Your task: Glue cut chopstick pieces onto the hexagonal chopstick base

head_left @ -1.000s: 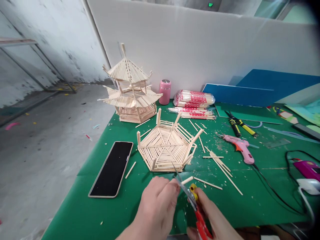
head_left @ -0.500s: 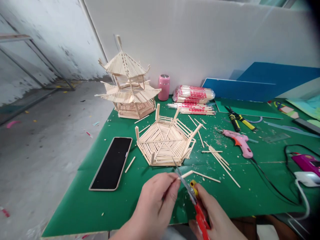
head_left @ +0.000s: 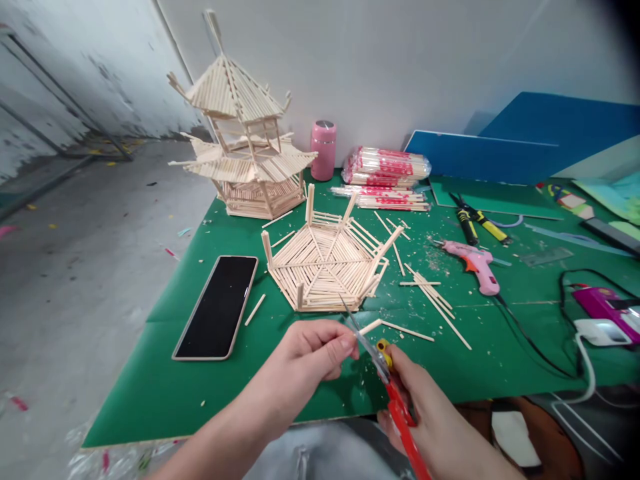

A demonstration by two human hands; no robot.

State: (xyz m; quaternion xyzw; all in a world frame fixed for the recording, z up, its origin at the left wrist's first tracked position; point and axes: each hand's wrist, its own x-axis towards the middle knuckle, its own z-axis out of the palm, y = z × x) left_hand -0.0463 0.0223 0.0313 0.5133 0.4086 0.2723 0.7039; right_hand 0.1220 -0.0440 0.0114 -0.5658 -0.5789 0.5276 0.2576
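Note:
My left hand (head_left: 320, 350) is closed in a pinch at the blades, on a thin wooden stick (head_left: 371, 327) that juts out past them; its near end is hidden by my fingers. My right hand (head_left: 417, 400) is wrapped round red-handled shears (head_left: 397, 407) with slim metal blades and a yellow part near the pivot. The blades cross right beside my left fingertips. Just beyond them lies a six-sided stick frame (head_left: 325, 263) with short posts at its corners. One loose stick (head_left: 407, 331) rests on the green table to the right.
A two-tiered stick pagoda (head_left: 245, 153) stands back left, near a pink flask (head_left: 323, 150) and wrapped chopstick bundles (head_left: 385, 173). A phone (head_left: 217, 308) lies left. At right are a pink glue gun (head_left: 473, 263), pliers (head_left: 480, 223), loose sticks (head_left: 435, 297) and a cord (head_left: 535, 350).
The view has tilted and shifted, so the table items sit higher in the picture. My left hand has turned slightly, its thumb now lying over the curled fingers. The shears stay in my right hand.

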